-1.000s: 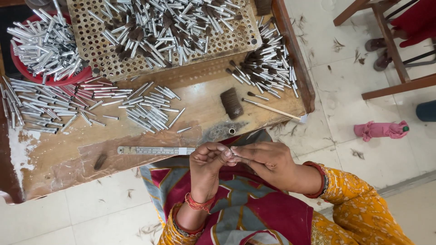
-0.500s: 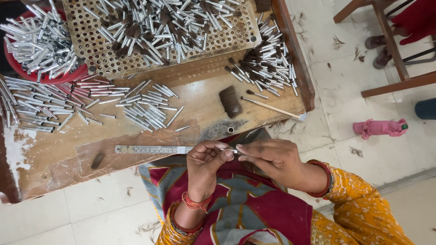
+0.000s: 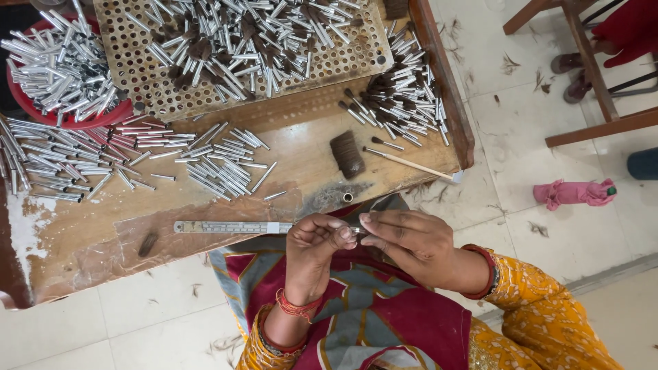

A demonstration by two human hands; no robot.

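Observation:
My left hand (image 3: 312,250) and my right hand (image 3: 411,243) meet over my lap, just below the front edge of the low wooden table (image 3: 89,240). Their fingertips pinch a small silver metal tube (image 3: 354,231) between them; most of it is hidden by fingers. A steel ruler (image 3: 229,227) lies on the table edge just left of my left hand. A short upright ferrule (image 3: 347,197) stands on the table above my hands.
Loose silver tubes (image 3: 219,161) lie spread on the table. A perforated tray (image 3: 240,48) holds tubes and hair tufts. A red bowl (image 3: 65,72) holds more tubes. A dark hair bundle (image 3: 347,154), a thin brush (image 3: 411,164), a pink cloth (image 3: 572,193) and chair legs (image 3: 596,103) are nearby.
Both hands have stayed together at the table's front edge, with only small finger movements on the tube. The view has shifted slightly.

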